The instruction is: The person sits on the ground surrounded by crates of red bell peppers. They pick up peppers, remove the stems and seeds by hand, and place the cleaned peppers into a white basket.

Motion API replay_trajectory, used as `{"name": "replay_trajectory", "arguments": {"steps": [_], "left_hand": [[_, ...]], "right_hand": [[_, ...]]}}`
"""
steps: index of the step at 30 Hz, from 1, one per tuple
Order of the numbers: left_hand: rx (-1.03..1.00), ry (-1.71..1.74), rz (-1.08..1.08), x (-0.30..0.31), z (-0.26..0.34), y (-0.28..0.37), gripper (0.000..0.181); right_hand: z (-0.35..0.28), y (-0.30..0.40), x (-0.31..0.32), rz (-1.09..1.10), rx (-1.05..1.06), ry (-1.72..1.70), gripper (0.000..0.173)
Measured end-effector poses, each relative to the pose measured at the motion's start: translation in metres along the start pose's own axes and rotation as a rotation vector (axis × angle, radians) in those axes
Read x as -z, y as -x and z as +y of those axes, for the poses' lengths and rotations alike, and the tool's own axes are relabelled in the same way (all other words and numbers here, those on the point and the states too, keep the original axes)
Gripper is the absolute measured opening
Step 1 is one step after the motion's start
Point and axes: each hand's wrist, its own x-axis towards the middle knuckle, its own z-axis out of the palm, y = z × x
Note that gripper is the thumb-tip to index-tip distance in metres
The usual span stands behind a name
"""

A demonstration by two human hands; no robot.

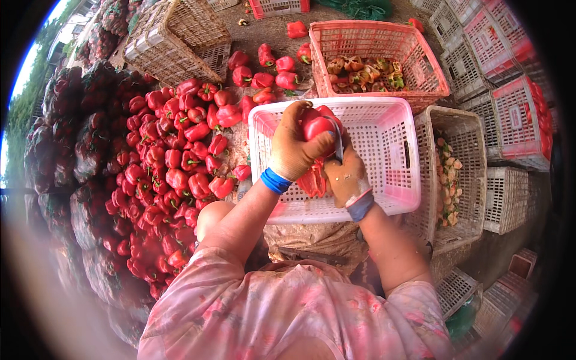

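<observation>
My left hand (294, 146), in a stained work glove with a blue wristband, grips a red bell pepper (315, 126) above a white and pink plastic crate (391, 180). In my right hand (346, 173), gloved too, is a knife (338, 143), its curved blade against the pepper's right side. My right fingers hide its handle. Below the hands, cut red pepper pieces (311, 182) show over the crate's floor; whether they rest on it I cannot tell. A big heap of whole red peppers (175, 177) lies to the left of the crate.
A red crate (382, 93) with pepper scraps (364, 74) stands beyond the white one. At its right is a dirty crate (477, 180) holding pepper cores (447, 184). Filled net sacks (92, 216) line the far left; a muddy crate (180, 40) leans behind the heap. Stacked crates (499, 121) stand right.
</observation>
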Motion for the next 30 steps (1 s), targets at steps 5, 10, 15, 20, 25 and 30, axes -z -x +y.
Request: {"name": "replay_trajectory", "arguments": {"steps": [5,10,15,20,25,30], "left_hand": [[0.131,0.174,0.197,0.004,-0.01,-0.015,0.056],[0.364,0.802,0.257,0.023,-0.012,-0.028,0.039],[0.29,0.701,0.0,0.021,-0.008,-0.022,0.052],[0.666,0.995,-0.226,0.002,-0.008,0.003,0.053],[0.907,0.979,-0.233,-0.007,-0.006,0.008,0.04],[0.784,1.009,-0.291,-0.006,-0.007,0.017,0.036]], "right_hand": [[0.007,0.01,-0.014,-0.028,0.014,0.115,0.053],[-0.013,0.026,-0.008,0.019,0.062,0.278,0.05],[0.004,-0.029,0.023,-0.344,-0.119,-1.174,0.046],[-0.02,-0.018,0.02,-0.034,0.072,-0.022,0.079],[-0.012,-0.009,0.019,-0.013,0.075,0.09,0.079],[-0.035,-0.008,0.038,-0.11,-0.209,-0.298,0.044]]}}
